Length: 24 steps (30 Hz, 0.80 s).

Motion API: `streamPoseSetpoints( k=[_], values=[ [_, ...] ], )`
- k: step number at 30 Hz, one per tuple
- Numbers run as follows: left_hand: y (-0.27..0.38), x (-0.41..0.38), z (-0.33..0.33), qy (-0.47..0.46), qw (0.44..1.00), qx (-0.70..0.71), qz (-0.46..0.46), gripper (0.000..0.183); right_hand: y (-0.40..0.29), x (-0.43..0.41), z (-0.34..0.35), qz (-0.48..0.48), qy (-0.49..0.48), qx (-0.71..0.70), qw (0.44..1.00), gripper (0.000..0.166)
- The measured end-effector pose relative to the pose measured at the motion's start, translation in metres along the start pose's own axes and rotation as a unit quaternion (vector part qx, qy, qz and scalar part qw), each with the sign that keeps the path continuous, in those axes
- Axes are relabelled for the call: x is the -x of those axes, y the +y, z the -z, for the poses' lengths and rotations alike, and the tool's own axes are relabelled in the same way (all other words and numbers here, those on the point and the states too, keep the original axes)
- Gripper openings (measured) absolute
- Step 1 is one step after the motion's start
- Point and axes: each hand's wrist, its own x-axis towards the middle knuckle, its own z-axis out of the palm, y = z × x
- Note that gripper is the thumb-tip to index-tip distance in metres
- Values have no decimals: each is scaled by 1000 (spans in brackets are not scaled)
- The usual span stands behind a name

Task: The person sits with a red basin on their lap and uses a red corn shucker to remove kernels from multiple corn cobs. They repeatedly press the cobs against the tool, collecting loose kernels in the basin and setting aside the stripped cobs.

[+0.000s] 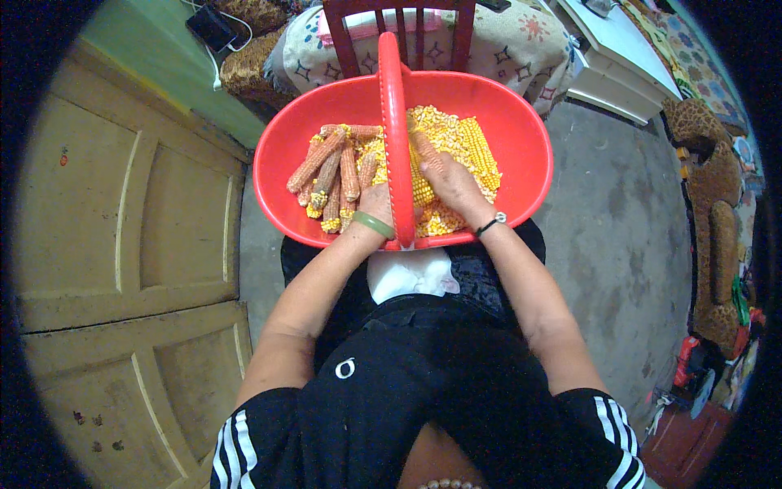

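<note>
A red plastic basket [525,140] rests over my lap, its arched handle [394,134] crossing the middle. My right hand [453,183] grips a stripped corn cob [429,153], held against a yellow ear of corn [421,188]. Reaching under the handle, my left hand [376,200] holds the lower end of that ear; the handle covers part of its fingers. Loose kernels [437,125] fill the basket's right half, where another full ear [479,150] lies. Several stripped cobs [317,160] are piled at the left, some with kernels left on their ends.
A white cat [409,272] lies on my lap below the basket. Just beyond the rim stands a dark red wooden chair [400,36] before a cloth-covered table [507,49]. A panelled door [183,214] is at left, a white cabinet [629,67] at the upper right.
</note>
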Motion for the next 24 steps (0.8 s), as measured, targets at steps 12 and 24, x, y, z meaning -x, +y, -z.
streamPoseSetpoints(
  k=[12, 24],
  values=[
    [-10, -4, -14, 24, 999, -22, -14, 40, 34, -36, 3, -206, 56, -155, 965, 46],
    [-13, -5, -16, 46, 997, -23, -53, 41, -5, 0, 0, -5, 6, 68, 998, 44]
  ],
)
